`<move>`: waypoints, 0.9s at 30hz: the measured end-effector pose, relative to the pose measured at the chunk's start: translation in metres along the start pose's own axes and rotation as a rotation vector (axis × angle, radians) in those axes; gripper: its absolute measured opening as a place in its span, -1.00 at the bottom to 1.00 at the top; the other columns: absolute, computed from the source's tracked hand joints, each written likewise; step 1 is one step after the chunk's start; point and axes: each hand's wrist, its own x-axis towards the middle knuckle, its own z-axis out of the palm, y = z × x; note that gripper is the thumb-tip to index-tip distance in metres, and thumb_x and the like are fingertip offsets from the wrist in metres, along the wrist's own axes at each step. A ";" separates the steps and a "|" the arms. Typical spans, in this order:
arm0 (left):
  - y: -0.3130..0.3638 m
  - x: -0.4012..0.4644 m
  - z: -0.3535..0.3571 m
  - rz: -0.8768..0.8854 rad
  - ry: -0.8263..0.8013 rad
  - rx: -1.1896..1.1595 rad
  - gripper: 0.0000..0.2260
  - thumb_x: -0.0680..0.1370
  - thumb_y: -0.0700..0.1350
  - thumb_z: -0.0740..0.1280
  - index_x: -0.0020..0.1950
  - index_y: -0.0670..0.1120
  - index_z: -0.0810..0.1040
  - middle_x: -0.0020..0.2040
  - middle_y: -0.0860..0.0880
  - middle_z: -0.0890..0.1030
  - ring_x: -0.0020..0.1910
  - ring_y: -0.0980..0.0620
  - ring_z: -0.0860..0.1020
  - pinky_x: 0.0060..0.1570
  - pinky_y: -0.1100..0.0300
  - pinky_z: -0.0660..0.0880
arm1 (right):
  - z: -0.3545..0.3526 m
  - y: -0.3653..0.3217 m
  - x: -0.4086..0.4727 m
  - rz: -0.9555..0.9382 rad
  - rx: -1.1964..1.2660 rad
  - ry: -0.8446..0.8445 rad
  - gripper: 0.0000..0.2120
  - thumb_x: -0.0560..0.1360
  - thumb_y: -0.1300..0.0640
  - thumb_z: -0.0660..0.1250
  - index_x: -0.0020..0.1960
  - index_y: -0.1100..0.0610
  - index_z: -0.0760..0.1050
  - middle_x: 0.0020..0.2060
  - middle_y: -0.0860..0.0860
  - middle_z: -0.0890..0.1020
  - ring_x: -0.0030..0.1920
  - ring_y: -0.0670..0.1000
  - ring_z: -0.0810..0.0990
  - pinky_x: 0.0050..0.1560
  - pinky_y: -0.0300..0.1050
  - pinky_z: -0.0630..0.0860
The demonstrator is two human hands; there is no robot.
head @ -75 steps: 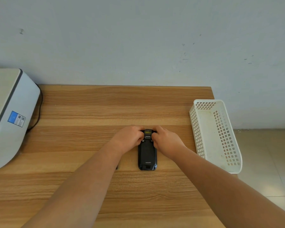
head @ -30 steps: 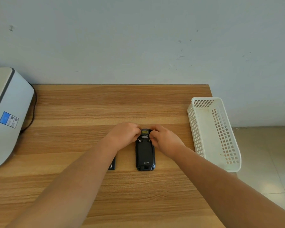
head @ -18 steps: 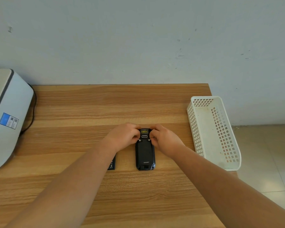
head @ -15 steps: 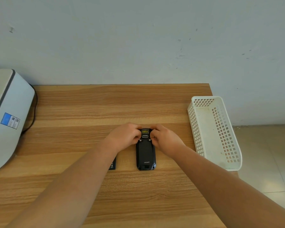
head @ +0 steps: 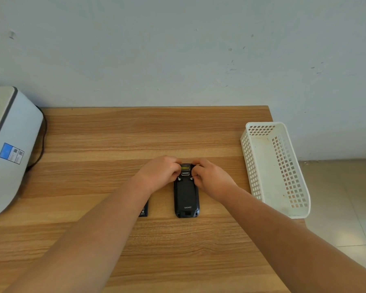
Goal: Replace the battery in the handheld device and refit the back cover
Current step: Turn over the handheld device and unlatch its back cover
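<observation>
A black handheld device (head: pixel 186 196) lies face down on the wooden table (head: pixel 114 134), its back cover on and two small screws showing near its far end. My left hand (head: pixel 160 172) and my right hand (head: pixel 210 178) grip that far end from either side, fingertips curled at the two screws. A flat black battery (head: pixel 144 210) lies on the table just left of the device, mostly hidden under my left forearm.
A white perforated plastic basket (head: pixel 279 166) stands at the table's right edge, overhanging it. A grey-white machine (head: pixel 9 144) with a blue label and a black cable sits at the far left. A pale wall runs behind the table; tiled floor lies to the right.
Both hands stay at the device's far end with only tiny finger shifts. The view has drifted slightly, and the battery's corner now shows beside my left forearm.
</observation>
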 end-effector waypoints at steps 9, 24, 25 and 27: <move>-0.003 -0.005 0.000 -0.093 -0.023 -0.095 -0.84 0.57 -0.14 0.36 0.10 -0.08 0.68 0.28 0.05 0.60 0.21 0.01 0.56 0.18 0.04 0.50 | -0.009 -0.006 0.006 0.014 -0.147 -0.116 -0.74 0.59 0.09 0.22 0.20 0.17 0.53 0.32 0.05 0.42 0.00 0.10 0.60 -0.03 0.02 0.59; -0.005 -0.001 0.006 -0.134 -0.009 -0.075 -0.86 0.57 -0.12 0.34 0.03 -0.06 0.69 0.20 -0.01 0.65 0.15 -0.01 0.59 0.17 0.00 0.51 | -0.017 0.001 0.007 -0.042 -0.120 -0.113 -0.76 0.61 0.11 0.20 0.16 0.18 0.57 0.31 0.04 0.48 0.02 0.11 0.62 0.00 -0.01 0.58; -0.005 -0.001 0.006 -0.122 -0.015 -0.058 -0.86 0.57 -0.11 0.34 0.04 -0.05 0.69 0.20 -0.01 0.65 0.15 -0.01 0.59 0.15 0.00 0.53 | -0.016 0.001 0.006 -0.044 -0.121 -0.106 -0.76 0.61 0.11 0.21 0.16 0.18 0.57 0.32 0.04 0.48 0.02 0.11 0.62 -0.01 -0.01 0.58; -0.005 -0.001 0.005 -0.091 -0.023 -0.016 -0.85 0.58 -0.10 0.33 0.05 -0.04 0.68 0.19 0.01 0.65 0.12 0.00 0.60 0.11 0.01 0.55 | -0.013 0.000 0.004 -0.052 -0.129 -0.090 -0.76 0.61 0.12 0.21 0.15 0.19 0.58 0.32 0.06 0.48 0.00 0.12 0.63 -0.04 0.00 0.59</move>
